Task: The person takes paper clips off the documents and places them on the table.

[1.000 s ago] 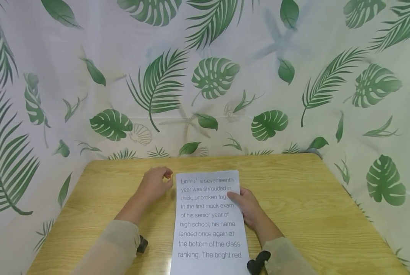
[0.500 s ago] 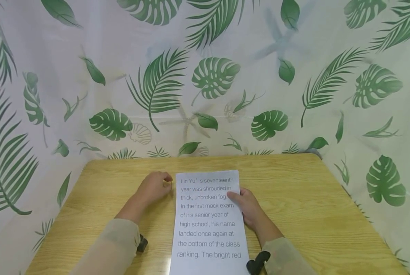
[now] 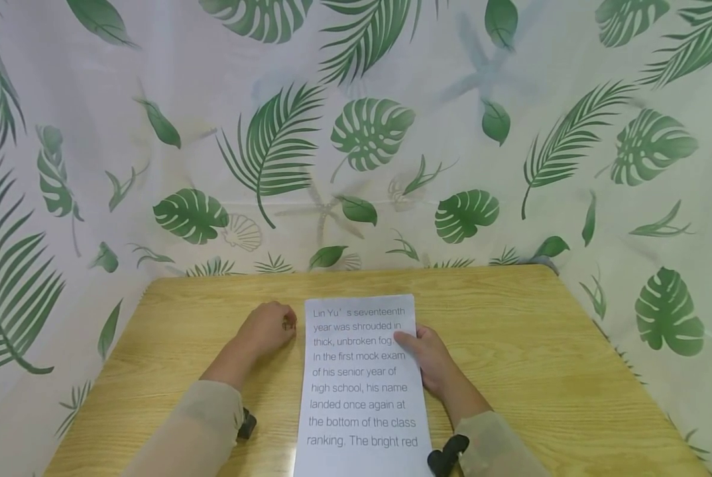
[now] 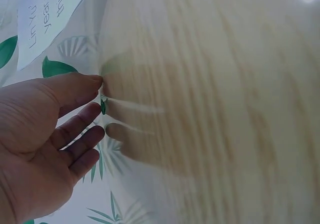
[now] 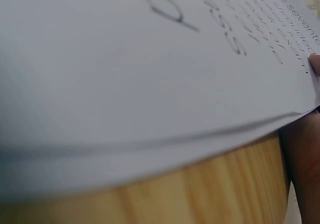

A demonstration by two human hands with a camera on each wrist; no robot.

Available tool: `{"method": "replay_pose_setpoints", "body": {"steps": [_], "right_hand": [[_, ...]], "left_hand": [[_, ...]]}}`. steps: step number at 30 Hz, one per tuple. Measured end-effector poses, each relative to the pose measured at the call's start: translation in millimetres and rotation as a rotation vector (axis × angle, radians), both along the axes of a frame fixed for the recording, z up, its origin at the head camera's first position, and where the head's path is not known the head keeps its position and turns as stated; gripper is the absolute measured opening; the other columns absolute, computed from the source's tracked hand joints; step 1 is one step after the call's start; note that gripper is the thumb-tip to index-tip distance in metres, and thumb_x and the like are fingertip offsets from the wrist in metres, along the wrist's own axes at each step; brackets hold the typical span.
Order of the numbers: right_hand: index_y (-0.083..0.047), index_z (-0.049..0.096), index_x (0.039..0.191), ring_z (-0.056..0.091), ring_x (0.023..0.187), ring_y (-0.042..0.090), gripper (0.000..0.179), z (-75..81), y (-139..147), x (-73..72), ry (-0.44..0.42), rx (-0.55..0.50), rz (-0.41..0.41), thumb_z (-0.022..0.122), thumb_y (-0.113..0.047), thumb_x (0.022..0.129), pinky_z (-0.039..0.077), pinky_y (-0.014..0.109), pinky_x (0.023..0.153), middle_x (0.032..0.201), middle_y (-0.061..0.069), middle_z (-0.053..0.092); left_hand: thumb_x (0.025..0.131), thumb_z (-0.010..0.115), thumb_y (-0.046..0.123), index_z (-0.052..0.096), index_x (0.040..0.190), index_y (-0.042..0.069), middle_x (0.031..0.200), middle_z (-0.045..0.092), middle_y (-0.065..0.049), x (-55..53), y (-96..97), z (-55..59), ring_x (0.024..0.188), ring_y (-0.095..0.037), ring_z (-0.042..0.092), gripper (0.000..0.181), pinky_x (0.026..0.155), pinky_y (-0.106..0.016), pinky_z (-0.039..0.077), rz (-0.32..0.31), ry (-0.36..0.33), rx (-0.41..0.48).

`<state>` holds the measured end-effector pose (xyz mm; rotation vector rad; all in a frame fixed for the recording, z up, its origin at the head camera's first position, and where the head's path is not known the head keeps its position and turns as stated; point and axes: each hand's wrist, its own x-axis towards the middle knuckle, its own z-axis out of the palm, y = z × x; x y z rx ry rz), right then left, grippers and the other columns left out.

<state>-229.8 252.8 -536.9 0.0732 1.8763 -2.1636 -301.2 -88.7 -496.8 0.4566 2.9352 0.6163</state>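
Observation:
A tall sheet of white paper point(image 3: 362, 377) printed with large lines of English text stands in the middle of the head view. At its right edge my right hand point(image 3: 436, 361) grips it, thumb on the printed face and the other fingers hidden behind. Just left of the paper's upper left edge is my left hand point(image 3: 268, 329), apart from it. In the left wrist view, this left hand point(image 4: 45, 139) has its fingers loosely bent, thumb spread from them, with nothing held. The right wrist view is mostly filled by the paper point(image 5: 150, 83).
Below the hands lies a light wood-grain table point(image 3: 541, 344). A white curtain point(image 3: 415, 218) with green leaf prints closes off the back and both sides. Each wrist carries a small black device point(image 3: 246, 424) beside a beige sleeve point(image 3: 195, 424).
My left hand has sunk slightly and drawn a little left, away from the paper's edge, its fingers shifting. The right hand and the paper hold nearly still.

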Motion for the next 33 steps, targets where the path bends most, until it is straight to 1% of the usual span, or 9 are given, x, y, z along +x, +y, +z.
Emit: {"method": "replay_pose_setpoints", "body": {"steps": [3, 8, 12, 16, 19, 24, 28, 30, 33], "right_hand": [[-0.007, 0.056, 0.154, 0.082, 0.11, 0.021, 0.042, -0.7, 0.3, -0.6, -0.003, 0.006, -0.012, 0.055, -0.017, 0.113, 0.066, 0.036, 0.094, 0.128, 0.008, 0.08], [-0.009, 0.058, 0.152, 0.081, 0.111, 0.022, 0.04, -0.2, 0.1, -0.3, -0.008, 0.014, -0.02, 0.054, -0.018, 0.113, 0.066, 0.037, 0.094, 0.13, 0.008, 0.08], [-0.008, 0.057, 0.153, 0.081, 0.111, 0.022, 0.042, 0.4, 0.0, 0.2, -0.002, 0.012, -0.012, 0.055, -0.018, 0.113, 0.066, 0.037, 0.094, 0.129, 0.009, 0.08], [-0.006, 0.054, 0.154, 0.082, 0.109, 0.02, 0.044, 0.8, -0.7, 0.6, 0.003, 0.006, -0.008, 0.054, -0.019, 0.113, 0.067, 0.036, 0.093, 0.127, 0.007, 0.08], [-0.006, 0.055, 0.154, 0.082, 0.108, 0.02, 0.043, 2.3, -1.4, 1.3, -0.002, 0.011, -0.014, 0.054, -0.018, 0.113, 0.067, 0.036, 0.092, 0.126, 0.007, 0.081], [-0.01, 0.059, 0.151, 0.082, 0.105, 0.023, 0.04, 7.0, -4.3, 2.6, -0.005, 0.07, -0.038, 0.054, -0.021, 0.113, 0.067, 0.036, 0.089, 0.126, 0.011, 0.08], [-0.014, 0.06, 0.15, 0.082, 0.104, 0.025, 0.039, 10.7, -9.2, 1.0, 0.003, 0.146, -0.056, 0.055, -0.024, 0.113, 0.067, 0.036, 0.088, 0.126, 0.013, 0.079], [-0.015, 0.06, 0.151, 0.082, 0.104, 0.025, 0.039, 12.4, -11.7, 0.0, 0.006, 0.19, -0.063, 0.056, -0.024, 0.113, 0.067, 0.036, 0.087, 0.126, 0.014, 0.079], [-0.013, 0.059, 0.151, 0.082, 0.099, 0.025, 0.04, 15.0, -15.4, -2.6, 0.024, 0.278, -0.079, 0.056, -0.023, 0.113, 0.067, 0.035, 0.084, 0.124, 0.015, 0.079]], "left_hand": [[0.098, 0.078, 0.016, 0.08, 0.111, 0.009, 0.123, 0.076, -0.014, 0.4, 0.6, 1.1, 0.124, -0.037, 0.069, 0.016, 0.113, -0.054, 0.054, -0.003, -0.013, -0.005], [0.098, 0.078, 0.017, 0.08, 0.112, 0.007, 0.122, 0.076, -0.015, 2.0, -0.2, 1.4, 0.123, -0.038, 0.069, 0.017, 0.112, -0.055, 0.054, -0.029, 0.001, -0.026], [0.098, 0.078, 0.017, 0.08, 0.114, 0.007, 0.121, 0.076, -0.015, 2.2, -1.4, 1.1, 0.123, -0.039, 0.069, 0.019, 0.113, -0.055, 0.054, -0.042, 0.017, -0.03], [0.098, 0.076, 0.016, 0.078, 0.123, 0.005, 0.128, 0.076, -0.017, 2.6, -3.0, 1.4, 0.129, -0.042, 0.068, 0.027, 0.117, -0.057, 0.052, -0.049, 0.019, -0.026], [0.101, 0.072, 0.017, 0.074, 0.132, 0.005, 0.136, 0.074, -0.019, 4.1, -3.9, 3.3, 0.136, -0.044, 0.064, 0.034, 0.122, -0.057, 0.048, -0.034, 0.002, -0.018], [0.107, 0.063, 0.021, 0.071, 0.138, 0.006, 0.145, 0.069, -0.019, 9.0, -5.7, 8.9, 0.143, -0.044, 0.059, 0.036, 0.126, -0.06, 0.042, 0.002, -0.016, 0.025], [0.107, 0.062, 0.021, 0.071, 0.139, 0.008, 0.149, 0.066, -0.02, 15.5, -8.1, 14.1, 0.147, -0.047, 0.055, 0.035, 0.127, -0.063, 0.038, 0.029, -0.025, 0.066], [0.107, 0.063, 0.021, 0.07, 0.139, 0.01, 0.152, 0.064, -0.02, 18.8, -9.0, 15.7, 0.148, -0.047, 0.053, 0.035, 0.128, -0.065, 0.037, 0.036, -0.028, 0.072], [0.108, 0.062, 0.022, 0.07, 0.14, 0.011, 0.154, 0.063, -0.019, 23.8, -9.3, 18.4, 0.15, -0.048, 0.051, 0.035, 0.126, -0.067, 0.036, 0.037, -0.023, 0.071]]}}
